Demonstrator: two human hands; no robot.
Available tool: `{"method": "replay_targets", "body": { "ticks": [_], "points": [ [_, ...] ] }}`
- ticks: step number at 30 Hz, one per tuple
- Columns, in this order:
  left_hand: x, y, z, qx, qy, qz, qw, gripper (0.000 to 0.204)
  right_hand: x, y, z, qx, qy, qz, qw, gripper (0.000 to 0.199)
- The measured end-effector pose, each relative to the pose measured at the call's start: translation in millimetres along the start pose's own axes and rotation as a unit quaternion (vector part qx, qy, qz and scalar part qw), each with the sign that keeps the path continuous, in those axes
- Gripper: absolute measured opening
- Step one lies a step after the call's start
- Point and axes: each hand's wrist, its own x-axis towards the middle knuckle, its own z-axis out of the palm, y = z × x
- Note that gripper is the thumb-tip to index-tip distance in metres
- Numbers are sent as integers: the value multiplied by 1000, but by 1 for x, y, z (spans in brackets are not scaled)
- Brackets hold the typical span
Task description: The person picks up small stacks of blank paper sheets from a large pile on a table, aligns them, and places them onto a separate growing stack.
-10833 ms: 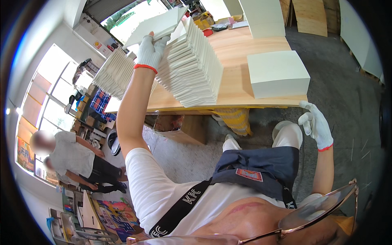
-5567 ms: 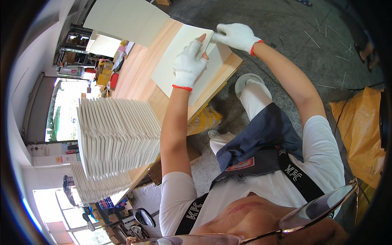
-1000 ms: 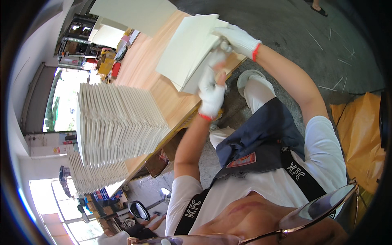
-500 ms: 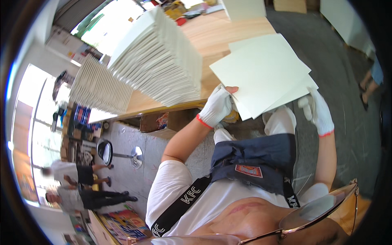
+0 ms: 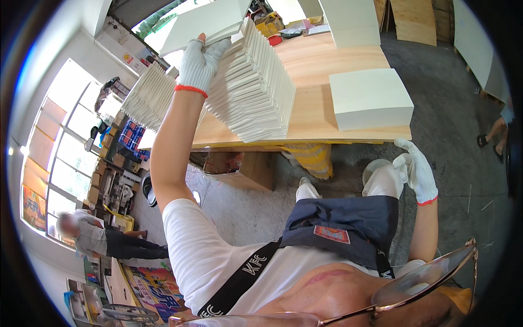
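My left hand [image 5: 199, 66], in a white knit glove with a red cuff, is closed on the edge of some white sheets [image 5: 204, 23]. They are held at the top of a tall stack of white sheets [image 5: 256, 90], layered in offset bundles; how many sheets are in the grip I cannot make out. My right hand [image 5: 418, 173], gloved the same way, hangs just off the table's near edge, fingers apart and loosely bent, holding nothing. Beyond it, a neat block of white sheets [image 5: 371, 99] lies on the wooden table [image 5: 313, 117].
A lower stack of white sheets [image 5: 148, 97] stands left of the tall one. A white upright block [image 5: 351, 24] and a yellow box [image 5: 269, 24] are at the table's far side. Under the table are a cardboard box [image 5: 245, 171] and a yellow striped sack [image 5: 310, 158]. A person [image 5: 106, 234] stands far left.
My left hand has swung up and left, carrying sheets from above the table's right part to the tall stack. My right hand has let go of the sheets and dropped slightly.
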Motion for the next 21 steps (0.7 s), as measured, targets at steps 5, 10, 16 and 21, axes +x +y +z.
{"method": "replay_targets", "body": {
  "ticks": [5,10,16,21],
  "points": [
    [23,-7,-13,-20,48,-40,998,32,-5,1,-5,-3,-12,-12,1000,50],
    [12,-13,-5,-54,77,-39,995,21,-6,3,-12,-9,-4,-11,1000,49],
    [14,-15,-11,-57,69,-37,995,21,0,10,-12,0,-19,-12,1000,49],
    [16,-16,-11,-55,78,-37,995,30,0,11,-11,1,-23,-12,1000,49]
  ]
}}
